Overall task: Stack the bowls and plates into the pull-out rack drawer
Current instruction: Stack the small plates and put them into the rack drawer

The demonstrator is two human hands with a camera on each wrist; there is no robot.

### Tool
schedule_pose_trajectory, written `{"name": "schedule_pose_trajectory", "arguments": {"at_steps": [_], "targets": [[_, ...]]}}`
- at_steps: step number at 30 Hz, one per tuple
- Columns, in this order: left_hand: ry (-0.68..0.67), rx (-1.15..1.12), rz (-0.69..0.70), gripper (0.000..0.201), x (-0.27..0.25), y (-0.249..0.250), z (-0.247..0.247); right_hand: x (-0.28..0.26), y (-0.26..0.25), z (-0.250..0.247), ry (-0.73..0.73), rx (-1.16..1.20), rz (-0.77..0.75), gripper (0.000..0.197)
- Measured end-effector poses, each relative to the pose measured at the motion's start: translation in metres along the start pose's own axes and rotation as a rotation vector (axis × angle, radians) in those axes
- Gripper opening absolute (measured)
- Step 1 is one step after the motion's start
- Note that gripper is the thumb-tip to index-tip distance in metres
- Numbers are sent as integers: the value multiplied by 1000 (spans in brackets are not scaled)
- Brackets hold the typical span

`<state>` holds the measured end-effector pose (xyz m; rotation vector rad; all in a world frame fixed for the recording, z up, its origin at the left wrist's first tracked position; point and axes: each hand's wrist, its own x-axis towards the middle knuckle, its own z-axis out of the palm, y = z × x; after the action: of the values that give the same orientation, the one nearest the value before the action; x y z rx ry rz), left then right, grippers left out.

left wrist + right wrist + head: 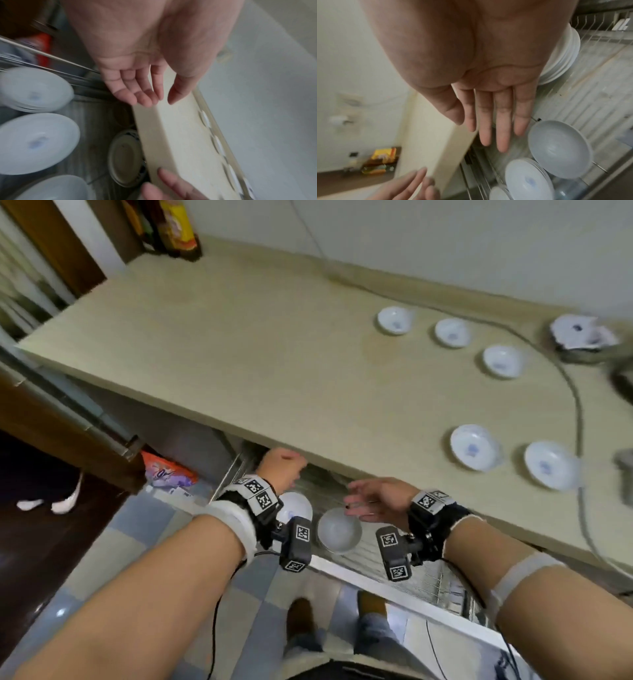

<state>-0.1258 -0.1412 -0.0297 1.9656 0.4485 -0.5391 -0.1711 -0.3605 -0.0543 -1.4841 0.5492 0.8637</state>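
Your left hand and right hand hover empty, fingers relaxed, over the pull-out rack drawer (already holding stacked dishes). Five bowls wait on the counter, far right: glazed, likely slippery and breakable; grip them by the rim.

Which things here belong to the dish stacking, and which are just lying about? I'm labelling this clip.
Part of the job:
- five white dishes on the counter, e.g.
- pull-out rack drawer
- white bowl in it
- stacked plates in it
- left hand, right hand, both empty

Lying about:
- grey cable
- bottles in the corner
- orange packet on the floor
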Motion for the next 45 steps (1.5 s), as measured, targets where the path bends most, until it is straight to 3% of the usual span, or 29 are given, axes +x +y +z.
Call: {"name": "schedule_pose_trajectory", "arguments": {"at_steps": [2, 5, 8, 11, 13, 16, 21, 26, 30, 34, 38, 45], "targets": [[-175, 11, 45, 4, 5, 31, 21, -21, -6, -16, 116, 86, -102, 28], [-330, 42, 102, 4, 6, 70, 63, -51, -5, -55, 376, 158, -209, 18], [-431, 207, 193, 39, 3, 99, 106, -76, 9, -103, 716, 94, -243, 21], [-488, 456, 372, 78, 2, 120, 148, -95, 26, -156, 1018, -213, -101, 52], [-479, 624, 499, 101, 5, 132, 177, -100, 33, -184, 1107, -347, -24, 72], [-457, 841, 623, 123, 10, 147, 219, -94, 33, -218, 1118, -470, -15, 95], [-468, 1087, 665, 131, 18, 160, 267, -77, 22, -263, 910, -642, 40, 120], [-443, 1154, 727, 114, 22, 161, 282, -64, 11, -274, 867, -797, 12, 113], [-393, 1008, 698, 110, 40, 183, 279, -55, -17, -287, 903, -672, -111, 109], [-241, 827, 666, 112, 88, 238, 257, -35, -69, -298, 968, -581, -225, 108], [-139, 824, 687, 116, 149, 289, 244, -2, -119, -307, 1009, -551, -263, 107], [-155, 800, 728, 113, 234, 330, 265, 62, -160, -328, 1059, -503, -237, 100]]}}
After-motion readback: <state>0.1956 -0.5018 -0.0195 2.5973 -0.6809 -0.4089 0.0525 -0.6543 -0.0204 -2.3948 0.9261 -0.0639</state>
